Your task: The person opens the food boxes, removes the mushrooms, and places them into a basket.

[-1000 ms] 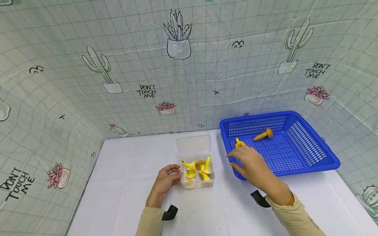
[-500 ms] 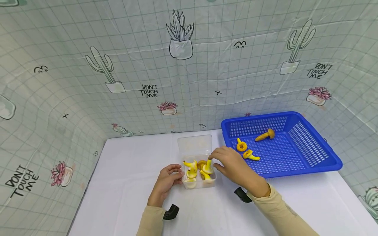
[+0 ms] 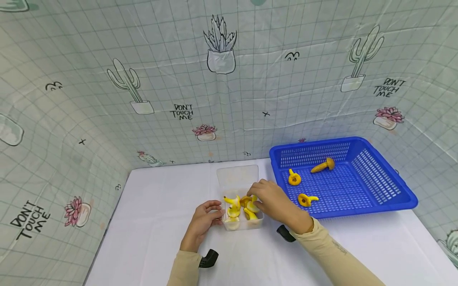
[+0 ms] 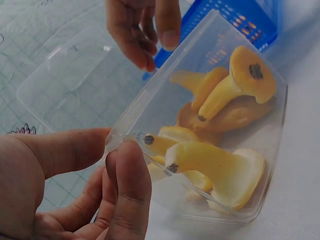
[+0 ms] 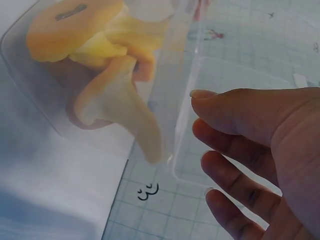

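Observation:
A clear plastic box stands on the white table with several yellow mushrooms in it. My left hand holds its left side; the left wrist view shows thumb and index finger pinching the rim. Over the box's right side is my right hand, its fingertips close to a pale yellow mushroom that they partly cover. In the right wrist view the right thumb and fingers are relaxed and apart, with nothing between them, beside the box wall.
To the right stands a blue slotted basket. In it lie a brownish mushroom and two yellow ones, an upper mushroom and a lower mushroom. The box's clear lid is folded back toward the patterned cloth backdrop.
My right hand has moved left from the basket's edge to the box, uncovering the yellow mushrooms in the basket. The lower one has turned over there. The left hand stays on the box.

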Demonstrator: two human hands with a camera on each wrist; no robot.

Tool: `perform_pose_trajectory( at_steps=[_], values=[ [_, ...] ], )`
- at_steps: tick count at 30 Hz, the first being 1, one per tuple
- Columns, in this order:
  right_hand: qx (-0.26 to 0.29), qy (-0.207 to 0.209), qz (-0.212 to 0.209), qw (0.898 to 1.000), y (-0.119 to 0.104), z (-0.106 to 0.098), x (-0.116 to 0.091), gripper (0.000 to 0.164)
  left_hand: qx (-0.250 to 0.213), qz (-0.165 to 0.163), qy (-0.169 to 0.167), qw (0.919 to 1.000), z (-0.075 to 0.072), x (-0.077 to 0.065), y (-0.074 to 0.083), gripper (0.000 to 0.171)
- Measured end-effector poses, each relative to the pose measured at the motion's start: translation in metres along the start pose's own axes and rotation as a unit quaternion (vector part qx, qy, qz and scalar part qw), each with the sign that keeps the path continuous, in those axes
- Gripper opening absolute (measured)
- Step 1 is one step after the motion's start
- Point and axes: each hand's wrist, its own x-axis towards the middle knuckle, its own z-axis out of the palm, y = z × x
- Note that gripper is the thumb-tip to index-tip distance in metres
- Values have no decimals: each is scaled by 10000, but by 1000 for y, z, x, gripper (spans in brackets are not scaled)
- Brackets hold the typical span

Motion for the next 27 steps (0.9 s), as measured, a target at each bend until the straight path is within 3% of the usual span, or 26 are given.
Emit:
perform_pose_trajectory(
  at_steps=[12,21,27],
  values=[
    [-326,-139,-71,9993,4,11,6,24,-41,48,-28,10000,0,0,-1,38],
    [-796,103,-252,9965,3,17,8,25,-12,60,-44,10000,0,-2,0,36],
    [-1071,-102,-101,9941,0,18,11,17,-5,80,-43,10000,1,-2,1,37]
  ],
)
